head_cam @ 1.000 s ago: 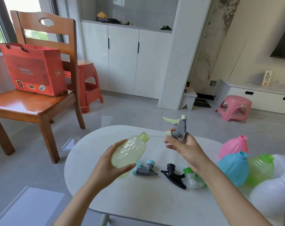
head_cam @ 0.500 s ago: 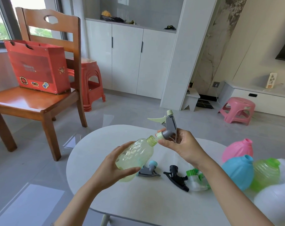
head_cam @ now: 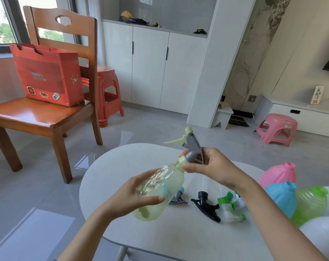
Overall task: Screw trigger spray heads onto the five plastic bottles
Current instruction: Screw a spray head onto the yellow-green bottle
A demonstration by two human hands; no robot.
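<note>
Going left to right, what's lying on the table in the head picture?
Grey spray head → black spray head → green spray head → blue bottle → green bottle.

A second ago the right hand (head_cam: 210, 168) held the spray head (head_cam: 192, 146) away from the yellow bottle (head_cam: 160, 191). Now the head's pale green collar (head_cam: 182, 160) sits on the bottle's neck, right by that hand's fingertips. The left hand (head_cam: 133, 193) has brought the bottle closer to the right hand.

Bright window daylight; floor glare, wide-angle bending.
</note>
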